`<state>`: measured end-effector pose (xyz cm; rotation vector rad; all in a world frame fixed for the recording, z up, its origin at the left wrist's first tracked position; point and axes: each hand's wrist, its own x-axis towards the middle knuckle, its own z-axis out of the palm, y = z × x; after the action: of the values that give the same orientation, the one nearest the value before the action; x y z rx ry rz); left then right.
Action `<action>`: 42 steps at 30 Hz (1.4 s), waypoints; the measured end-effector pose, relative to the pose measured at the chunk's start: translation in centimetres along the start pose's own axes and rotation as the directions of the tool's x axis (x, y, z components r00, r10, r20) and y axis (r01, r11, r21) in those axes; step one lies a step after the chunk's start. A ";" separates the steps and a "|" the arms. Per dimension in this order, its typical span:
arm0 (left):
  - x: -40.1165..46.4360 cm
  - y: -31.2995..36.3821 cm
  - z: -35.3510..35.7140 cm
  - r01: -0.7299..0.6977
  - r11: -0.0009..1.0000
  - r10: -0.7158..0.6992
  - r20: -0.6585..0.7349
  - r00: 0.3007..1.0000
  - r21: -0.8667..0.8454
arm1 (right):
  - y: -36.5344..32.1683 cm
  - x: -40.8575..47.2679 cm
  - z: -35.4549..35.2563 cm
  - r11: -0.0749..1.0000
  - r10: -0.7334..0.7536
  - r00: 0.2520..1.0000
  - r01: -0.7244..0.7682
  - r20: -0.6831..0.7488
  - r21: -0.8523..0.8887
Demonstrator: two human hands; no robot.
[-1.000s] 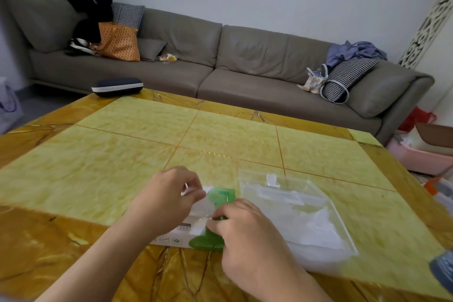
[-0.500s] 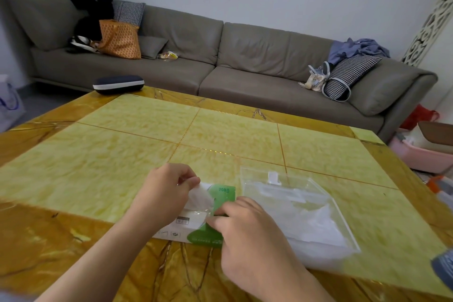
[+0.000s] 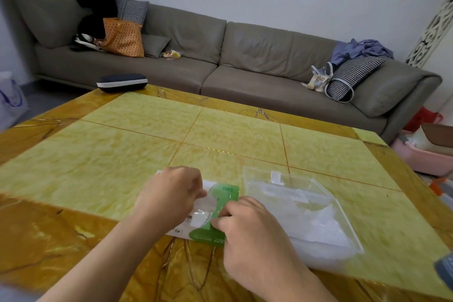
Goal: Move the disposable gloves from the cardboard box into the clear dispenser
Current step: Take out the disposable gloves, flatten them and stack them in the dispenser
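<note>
A flat white and green cardboard glove box (image 3: 224,197) lies on the yellow table near its front edge. My left hand (image 3: 169,193) sits over the box's left part, fingers curled and pinching thin clear gloves (image 3: 206,206) that stick out of the box opening. My right hand (image 3: 250,230) rests on the box's green right end, fingers curled, pinching at the same opening. The clear dispenser (image 3: 304,206) lies just right of the box, with several clear gloves inside it.
A dark zipped case (image 3: 121,82) sits at the table's far left edge. A grey sofa (image 3: 220,56) with bags and cushions runs behind the table (image 3: 122,149). Pink tubs (image 3: 426,154) stand on the floor at right. A grey object (image 3: 445,270) pokes in at the lower right.
My left hand has drawn the clear gloves a little out of the box opening. My right hand has stayed on the box's green end.
</note>
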<state>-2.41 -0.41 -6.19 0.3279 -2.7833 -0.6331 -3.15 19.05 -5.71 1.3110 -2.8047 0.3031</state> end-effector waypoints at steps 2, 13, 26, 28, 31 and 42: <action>0.4 -0.6 0.0 0.029 0.999 -0.030 -0.043 0.999 -0.017 | 0.0 0.0 -0.1 1.000 0.003 1.000 -0.003 -0.005 0.007; 0.9 -1.4 -0.6 0.117 0.930 -0.181 -0.156 0.971 -0.347 | -0.2 -0.2 -0.3 0.999 0.006 1.000 -0.005 -0.017 0.047; 0.4 0.1 -1.8 0.040 0.851 -0.100 -0.086 0.991 -0.524 | -0.3 -0.1 -0.2 1.000 0.015 1.000 -0.015 0.011 -0.003; 0.5 0.7 -2.3 0.020 0.758 -0.137 -0.130 0.982 -0.652 | -0.3 -0.1 -0.3 1.000 0.024 0.999 -0.024 0.022 -0.010; 0.4 1.2 -3.3 -0.053 0.576 -0.198 -0.202 0.959 -0.815 | -0.4 0.0 -0.5 0.999 0.037 0.998 -0.035 0.049 -0.032; -0.1 3.4 -6.3 -0.306 0.237 -0.279 -0.366 0.888 -0.922 | -1.0 0.4 -1.5 0.993 0.109 0.988 -0.112 0.114 0.024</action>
<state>-0.95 0.11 0.81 0.1142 -1.4032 -1.8439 -2.77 18.43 -4.04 1.2171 -2.9845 0.2848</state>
